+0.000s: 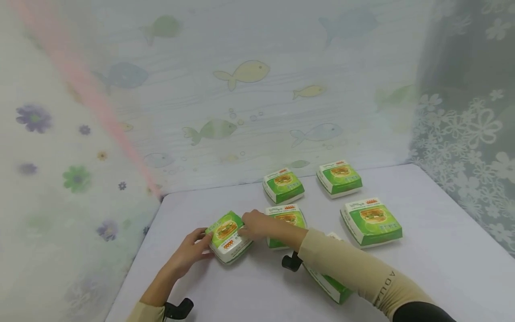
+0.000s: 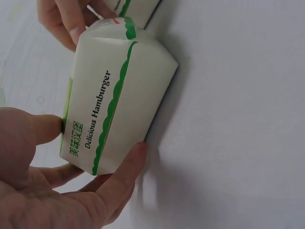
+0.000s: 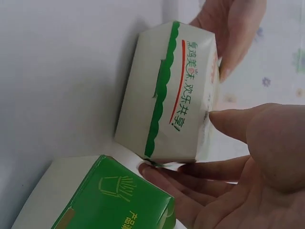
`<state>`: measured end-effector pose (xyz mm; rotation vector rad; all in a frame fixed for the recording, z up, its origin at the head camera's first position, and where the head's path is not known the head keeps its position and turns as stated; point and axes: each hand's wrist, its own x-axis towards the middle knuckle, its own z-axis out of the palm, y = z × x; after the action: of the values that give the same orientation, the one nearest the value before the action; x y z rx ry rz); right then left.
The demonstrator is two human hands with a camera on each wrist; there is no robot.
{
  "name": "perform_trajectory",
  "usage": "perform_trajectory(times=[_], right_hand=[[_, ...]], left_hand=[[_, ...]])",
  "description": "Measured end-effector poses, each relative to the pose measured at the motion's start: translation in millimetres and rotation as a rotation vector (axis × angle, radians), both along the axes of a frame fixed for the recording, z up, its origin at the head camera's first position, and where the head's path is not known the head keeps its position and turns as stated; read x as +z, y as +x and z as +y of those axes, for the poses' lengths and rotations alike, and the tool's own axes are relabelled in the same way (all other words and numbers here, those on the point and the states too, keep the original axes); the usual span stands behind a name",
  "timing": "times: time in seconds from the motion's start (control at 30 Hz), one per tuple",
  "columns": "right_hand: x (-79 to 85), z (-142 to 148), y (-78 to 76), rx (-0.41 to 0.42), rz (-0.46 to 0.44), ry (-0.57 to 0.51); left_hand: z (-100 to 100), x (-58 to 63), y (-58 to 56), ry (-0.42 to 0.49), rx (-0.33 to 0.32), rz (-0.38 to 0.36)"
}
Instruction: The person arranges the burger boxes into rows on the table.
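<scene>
A green-and-white hamburger box [image 1: 227, 232] sits at an angle on the left part of the table. My left hand [image 1: 190, 252] grips its left corner, thumb on the lid and fingers along the side and lower edge, as the left wrist view shows. From the opposite side my right hand [image 1: 257, 225] holds the same box, its thumb [image 3: 233, 121] on the lid edge and its fingers at the side wall. Close behind the right hand stands another hamburger box [image 1: 287, 216], partly covered by that hand.
More hamburger boxes stand at the back, one left [image 1: 283, 185] and one right [image 1: 339, 178], with another box [image 1: 372, 221] to the right. My right forearm partly hides a further box [image 1: 331, 286]. All are on a white table [image 1: 249, 295] before a fish-print curtain [image 1: 249, 103].
</scene>
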<state>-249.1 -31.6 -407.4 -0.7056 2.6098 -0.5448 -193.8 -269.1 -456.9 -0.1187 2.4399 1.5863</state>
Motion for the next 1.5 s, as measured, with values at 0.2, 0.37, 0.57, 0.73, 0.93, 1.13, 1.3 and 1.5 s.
perform_trajectory(times=[0.2,0.37,0.57,0.73,0.93,1.13,1.3,1.5], right_hand=[[5.8,-4,6.1,-0.021,-0.002,0.025],[5.8,-3,3.0,-0.032,-0.011,-0.018],[-0.9,-3,-3.3,-0.019,-0.002,-0.028],[-4.1,-4,1.1,-0.022,0.007,-0.026],[-2.1,-4,8.5,-0.022,0.029,-0.046],[-0.4,-2,4.3,-0.021,0.032,-0.027],[-0.6,-2,-0.9,-0.03,-0.011,-0.009],[-1.6,-2,3.4,-0.034,-0.068,-0.023]], left_hand=[[-1,4.6,2.3,-0.021,0.009,-0.018],[3,6.8,10.7,-0.05,0.058,-0.054],[7,3.4,9.6,-0.064,0.045,-0.054],[4,-2.4,0.8,-0.074,0.031,-0.036],[5,-0.6,-4.8,-0.08,0.009,-0.04],[8,4.6,2.7,-0.108,0.027,-0.058],[10,7.4,10.5,-0.105,0.02,-0.055],[11,6.5,9.4,-0.102,-0.007,-0.041]])
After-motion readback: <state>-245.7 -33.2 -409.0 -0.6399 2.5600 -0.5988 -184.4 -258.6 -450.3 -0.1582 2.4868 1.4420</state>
